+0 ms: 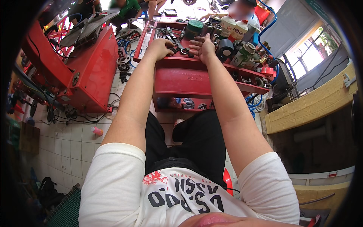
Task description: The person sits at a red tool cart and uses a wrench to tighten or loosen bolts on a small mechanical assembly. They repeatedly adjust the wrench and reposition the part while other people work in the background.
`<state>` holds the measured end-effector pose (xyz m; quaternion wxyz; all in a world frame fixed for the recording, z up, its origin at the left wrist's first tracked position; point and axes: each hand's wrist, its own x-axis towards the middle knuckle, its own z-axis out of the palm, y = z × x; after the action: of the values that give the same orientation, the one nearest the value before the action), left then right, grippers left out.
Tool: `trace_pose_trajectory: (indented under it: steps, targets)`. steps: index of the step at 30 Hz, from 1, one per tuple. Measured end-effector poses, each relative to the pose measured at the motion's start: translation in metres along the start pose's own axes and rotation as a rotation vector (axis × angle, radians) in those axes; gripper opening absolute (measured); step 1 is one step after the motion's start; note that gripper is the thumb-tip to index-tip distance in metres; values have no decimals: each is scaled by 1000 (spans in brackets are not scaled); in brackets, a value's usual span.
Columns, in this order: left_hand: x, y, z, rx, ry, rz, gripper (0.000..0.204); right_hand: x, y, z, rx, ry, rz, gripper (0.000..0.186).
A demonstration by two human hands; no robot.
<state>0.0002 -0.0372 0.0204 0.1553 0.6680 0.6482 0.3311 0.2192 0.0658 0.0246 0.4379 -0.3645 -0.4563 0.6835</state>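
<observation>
Both my arms reach forward to a red metal tool cart. At the left part of its top tray, my left hand has its fingers curled at small dark metal parts; what lies between the fingertips is too small to name. My right hand is open, palm turned inward and fingers spread, over the tray's near edge. Close to its fingers are a ring-shaped metal part and several cans. A green-lidded tub stands just beyond the hands.
White bottles, a green-and-white can and a black round can crowd the cart's right. A red machine stands left, with cables on the tiled floor. A pink bottle lies there. Other people are beyond the cart.
</observation>
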Motion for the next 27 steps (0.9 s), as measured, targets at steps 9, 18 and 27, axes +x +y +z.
trace_pose_trajectory:
  steps: [9,18,27]
  targets:
    - [1,-1,0,1,-4,7,43,0,1,6,-203,-46,17,64]
    - [-1,2,-1,-10,-6,1,41,4,30,14,-909,-179,-421,39]
    - [2,-2,1,-34,-13,20,39,-5,23,25,-1184,-173,-350,31]
